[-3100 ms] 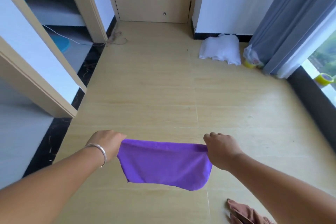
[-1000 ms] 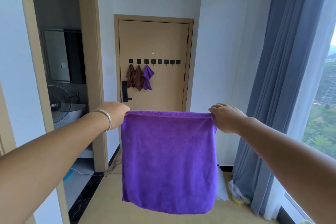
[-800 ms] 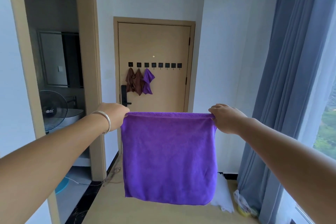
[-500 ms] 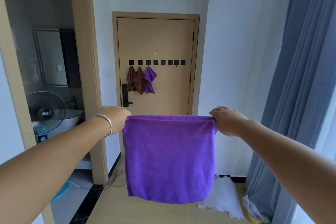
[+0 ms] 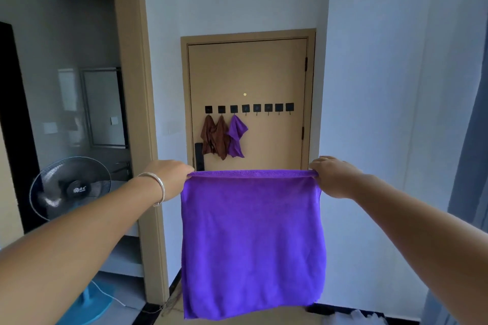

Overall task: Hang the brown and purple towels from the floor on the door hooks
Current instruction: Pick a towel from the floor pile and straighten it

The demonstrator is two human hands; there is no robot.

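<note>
I hold a purple towel (image 5: pixel 252 243) stretched out in front of me at chest height. My left hand (image 5: pixel 169 179) pinches its top left corner, fingers curled over the hem, a silver bangle (image 5: pixel 158 188) round that wrist. My right hand (image 5: pixel 333 176) grips the top right corner the same way. The top edge runs taut and level between my two hands, and the cloth hangs flat and square below it, its lower edge clear of the floor.

Straight ahead, past the towel, stands the tan door (image 5: pixel 274 74) with a row of eight black hooks (image 5: pixel 248 108) across it. The three hooks on the left are taken: two brown towels (image 5: pixel 216 137) hang side by side, touching, and a smaller-looking purple cloth (image 5: pixel 235 137) hangs just to their right, touching the second brown one. The five hooks to the right carry nothing. A black lock handle (image 5: pixel 198 153) sits below the brown towels on the door's left edge.

To my left, through an opening, stands a pedestal fan (image 5: pixel 69 188) on a blue base. A grey curtain (image 5: pixel 472 140) hangs at the far right.
</note>
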